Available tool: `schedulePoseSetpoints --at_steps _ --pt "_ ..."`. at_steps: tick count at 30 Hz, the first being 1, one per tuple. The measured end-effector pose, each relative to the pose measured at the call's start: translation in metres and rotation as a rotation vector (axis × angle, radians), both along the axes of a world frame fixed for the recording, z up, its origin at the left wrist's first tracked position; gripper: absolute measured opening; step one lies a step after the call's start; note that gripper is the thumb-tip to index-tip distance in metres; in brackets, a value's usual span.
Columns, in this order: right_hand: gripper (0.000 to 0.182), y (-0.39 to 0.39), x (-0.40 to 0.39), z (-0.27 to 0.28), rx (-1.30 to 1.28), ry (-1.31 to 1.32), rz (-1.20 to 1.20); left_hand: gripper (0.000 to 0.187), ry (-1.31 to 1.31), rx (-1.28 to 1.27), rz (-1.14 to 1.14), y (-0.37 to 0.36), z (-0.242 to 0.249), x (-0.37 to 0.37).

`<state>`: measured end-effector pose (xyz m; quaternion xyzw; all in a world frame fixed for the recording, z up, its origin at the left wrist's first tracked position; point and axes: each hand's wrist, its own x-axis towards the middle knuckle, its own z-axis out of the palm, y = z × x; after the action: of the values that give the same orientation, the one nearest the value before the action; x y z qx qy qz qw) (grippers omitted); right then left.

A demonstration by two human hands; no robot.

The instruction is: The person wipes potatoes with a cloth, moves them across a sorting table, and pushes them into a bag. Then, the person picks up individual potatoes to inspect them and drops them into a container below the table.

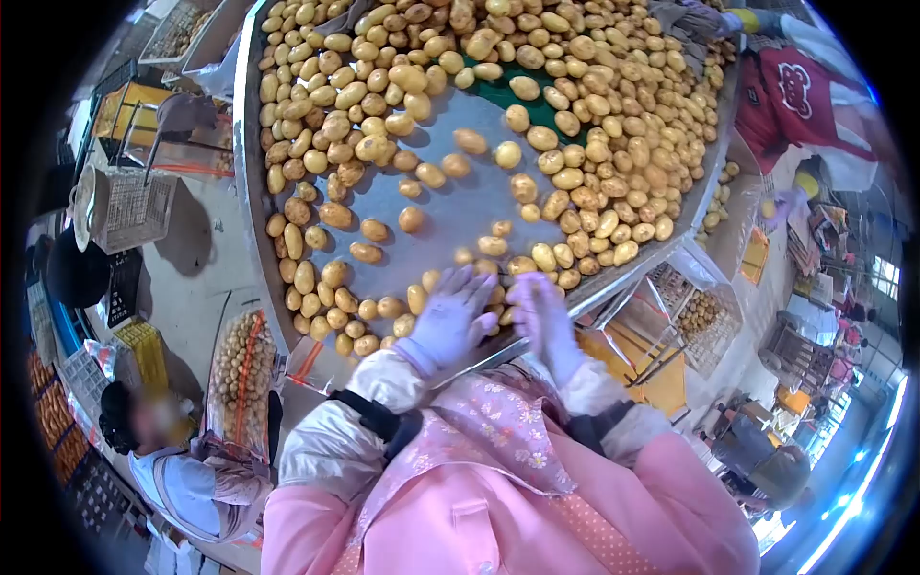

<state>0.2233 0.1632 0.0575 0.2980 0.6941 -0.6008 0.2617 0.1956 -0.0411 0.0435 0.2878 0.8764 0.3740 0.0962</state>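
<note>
Many yellow-brown potatoes (632,153) lie on a metal sorting table (460,115), piled thickly at the back and right, with a thinner scatter in the middle. My left hand (448,321), in a pale purple glove, lies palm down with fingers stretched out over potatoes at the near edge. Beside it, my right hand (543,321) is turned on its side, thumb apart from loosely curved fingers, close to a few potatoes. Nothing shows in its grasp. A few potatoes just ahead of my hands look blurred.
A raised metal rim (251,144) borders the table. To the left a person sits beside a mesh sack of potatoes (240,374); a plastic basket (134,206) stands farther back. At right are a crate with potatoes (704,316) and another person in a red apron (791,101).
</note>
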Motion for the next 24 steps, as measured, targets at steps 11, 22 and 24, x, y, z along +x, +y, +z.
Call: schedulePoseSetpoints --at_steps 11,22,24 --pt "0.037 0.094 0.008 -0.042 0.286 0.696 0.074 0.044 -0.02 -0.187 0.269 -0.087 -0.002 -0.041" --pt "0.024 -0.036 -0.089 -0.053 0.319 0.439 0.764 0.04 -0.178 -0.307 0.173 -0.093 -0.01 -0.052" --pt "0.025 -0.069 -0.075 -0.049 0.466 0.57 1.016 0.04 -0.032 -0.478 -0.033 -0.078 -0.024 -0.012"
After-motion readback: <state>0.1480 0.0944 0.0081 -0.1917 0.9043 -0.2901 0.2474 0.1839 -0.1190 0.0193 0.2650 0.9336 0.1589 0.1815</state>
